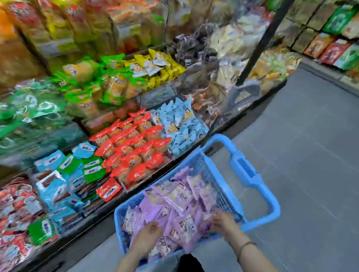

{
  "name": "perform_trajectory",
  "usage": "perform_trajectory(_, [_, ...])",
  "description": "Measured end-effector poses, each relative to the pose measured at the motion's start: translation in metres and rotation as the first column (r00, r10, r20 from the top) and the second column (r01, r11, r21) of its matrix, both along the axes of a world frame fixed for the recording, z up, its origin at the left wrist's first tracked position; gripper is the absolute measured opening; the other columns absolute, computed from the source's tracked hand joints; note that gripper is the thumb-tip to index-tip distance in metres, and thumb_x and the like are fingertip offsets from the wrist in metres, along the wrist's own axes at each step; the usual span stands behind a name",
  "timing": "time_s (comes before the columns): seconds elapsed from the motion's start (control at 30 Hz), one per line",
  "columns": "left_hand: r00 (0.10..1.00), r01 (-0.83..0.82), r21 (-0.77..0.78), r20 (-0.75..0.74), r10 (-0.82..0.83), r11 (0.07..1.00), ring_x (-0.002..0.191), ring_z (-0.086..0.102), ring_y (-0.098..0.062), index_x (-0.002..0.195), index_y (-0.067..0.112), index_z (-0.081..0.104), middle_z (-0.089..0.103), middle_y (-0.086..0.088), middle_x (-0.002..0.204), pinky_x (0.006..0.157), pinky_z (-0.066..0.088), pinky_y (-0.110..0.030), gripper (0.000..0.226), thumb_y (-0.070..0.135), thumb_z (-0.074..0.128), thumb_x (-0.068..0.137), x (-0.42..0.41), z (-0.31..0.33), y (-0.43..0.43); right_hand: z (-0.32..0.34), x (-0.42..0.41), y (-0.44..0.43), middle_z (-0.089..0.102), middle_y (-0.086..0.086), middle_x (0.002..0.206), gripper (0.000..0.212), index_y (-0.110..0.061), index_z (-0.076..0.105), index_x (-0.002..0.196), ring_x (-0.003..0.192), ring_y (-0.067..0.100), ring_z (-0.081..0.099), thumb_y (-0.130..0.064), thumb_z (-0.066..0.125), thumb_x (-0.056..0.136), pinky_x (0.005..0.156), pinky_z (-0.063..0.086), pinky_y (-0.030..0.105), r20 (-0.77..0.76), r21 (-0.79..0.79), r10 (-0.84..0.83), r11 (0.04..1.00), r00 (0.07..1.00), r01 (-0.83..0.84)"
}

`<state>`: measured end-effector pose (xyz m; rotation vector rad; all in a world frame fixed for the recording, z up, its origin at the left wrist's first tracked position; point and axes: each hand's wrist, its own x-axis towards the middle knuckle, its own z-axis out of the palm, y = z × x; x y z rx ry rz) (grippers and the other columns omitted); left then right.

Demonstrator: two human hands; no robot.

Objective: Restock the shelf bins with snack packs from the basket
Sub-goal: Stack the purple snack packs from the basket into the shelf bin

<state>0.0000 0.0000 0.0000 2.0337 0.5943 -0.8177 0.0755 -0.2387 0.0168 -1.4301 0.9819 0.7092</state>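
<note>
A blue plastic basket (255, 174) stands on the floor in front of the shelf, filled with purple snack packs (177, 205). Both my hands are down inside it. My left hand (147, 236) is among the packs at the basket's near left, fingers curled into them. My right hand (223, 220) is at the near right, fingers curled around packs. The image is blurred, so the exact grip is hard to make out. The shelf bins hold red packs (134, 149), light blue packs (182, 123) and teal and green packs (60, 180).
Upper bins carry green and orange packs (103, 85) and yellow packs (158, 69). A dark pole with a grey base (244, 91) stands at the shelf's right end. Grey floor (307, 151) stretches to the right, with another shelf of bags (338, 38) beyond it.
</note>
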Motion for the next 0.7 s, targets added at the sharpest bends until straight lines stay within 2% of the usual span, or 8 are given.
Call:
perform_trajectory(0.1, [0.991,-0.135,-0.037,-0.001,0.135,0.990,0.082,0.050,-0.019,0.118,0.004,0.053,0.052,-0.005,0.097,0.070,0.034,-0.030,0.034,0.032,0.049,0.097,0.034,-0.003,-0.026,-0.024,0.027,-0.013,0.046,0.002,0.042,0.027,-0.010,0.049,0.064,0.033,0.014,0.044,-0.005,0.047,0.091,0.039,0.038,0.016,0.011,0.015,-0.001,1.000,1.000,0.001])
perform_trajectory(0.17, [0.975,-0.223,-0.061,-0.002,0.223,0.973,0.076,0.048,-0.021,0.098,0.009,0.053,0.050,-0.007,0.091,0.071,0.036,-0.035,0.023,0.033,0.053,0.095,0.052,0.000,-0.041,-0.036,0.042,-0.013,0.047,0.002,0.044,0.026,-0.011,0.048,0.063,0.039,0.016,0.044,-0.011,0.049,0.088,0.042,0.036,0.019,-0.027,-0.037,0.031,0.999,0.999,-0.032])
perform_trajectory(0.27, [0.966,-0.259,-0.022,0.006,0.259,0.966,0.081,0.052,-0.022,0.093,0.011,0.055,0.047,-0.005,0.086,0.077,0.037,-0.035,0.028,0.038,0.052,0.096,0.067,-0.004,-0.052,-0.050,0.056,-0.008,0.053,0.003,0.056,0.032,-0.013,0.049,0.068,0.056,0.019,0.047,-0.027,0.045,0.096,0.053,0.039,0.026,-0.075,0.018,0.012,1.000,0.997,-0.011])
perform_trajectory(0.37, [0.884,-0.466,-0.072,0.009,0.467,0.882,0.058,0.039,-0.018,0.070,0.009,0.047,0.038,-0.003,0.062,0.060,0.030,-0.031,0.035,0.033,0.057,0.094,0.079,-0.012,-0.058,-0.064,0.064,-0.003,0.056,0.016,0.090,0.030,-0.007,0.053,0.089,0.077,0.029,0.056,-0.031,0.039,0.100,0.065,0.048,0.036,-0.151,0.085,-0.011,0.996,0.988,0.024])
perform_trajectory(0.47, [0.788,-0.616,-0.092,-0.042,0.615,0.783,0.060,0.043,-0.019,0.066,0.009,0.044,0.046,-0.014,0.065,0.064,0.035,-0.030,0.035,0.024,0.061,0.092,0.090,-0.021,-0.060,-0.073,0.066,-0.006,0.058,0.013,0.076,0.027,-0.008,0.053,0.080,0.057,0.025,0.058,-0.027,0.046,0.098,0.048,0.049,0.028,-0.180,0.088,-0.039,0.995,0.983,0.056])
perform_trajectory(0.57, [0.770,-0.636,-0.046,-0.102,0.630,0.770,0.060,0.051,-0.021,0.081,0.003,0.053,0.055,-0.013,0.067,0.063,0.043,-0.032,0.018,0.016,0.062,0.090,0.096,-0.023,-0.062,-0.072,0.067,-0.017,0.046,-0.001,0.041,0.036,-0.016,0.047,0.060,0.031,0.009,0.040,-0.029,0.061,0.091,0.033,0.036,0.014,-0.208,0.130,-0.058,0.988,0.977,0.086])
perform_trajectory(0.63, [0.734,-0.678,-0.092,-0.121,0.668,0.729,0.060,0.053,-0.021,0.098,0.004,0.050,0.058,-0.012,0.070,0.059,0.046,-0.032,0.014,0.008,0.061,0.089,0.093,-0.019,-0.064,-0.068,0.068,-0.023,0.042,-0.005,0.034,0.036,-0.016,0.048,0.058,0.026,0.005,0.037,-0.028,0.066,0.087,0.029,0.031,0.011,-0.232,0.191,-0.073,0.974,0.970,0.119])
perform_trajectory(0.7, [0.686,-0.725,-0.218,-0.146,0.713,0.653,0.058,0.054,-0.021,0.110,0.006,0.049,0.059,-0.012,0.072,0.059,0.049,-0.032,0.025,-0.001,0.058,0.087,0.083,-0.015,-0.061,-0.061,0.063,-0.028,0.046,-0.004,0.038,0.030,-0.014,0.053,0.061,0.029,0.006,0.041,-0.024,0.069,0.085,0.030,0.032,0.013,-0.214,0.240,-0.047,0.966,0.976,0.099])
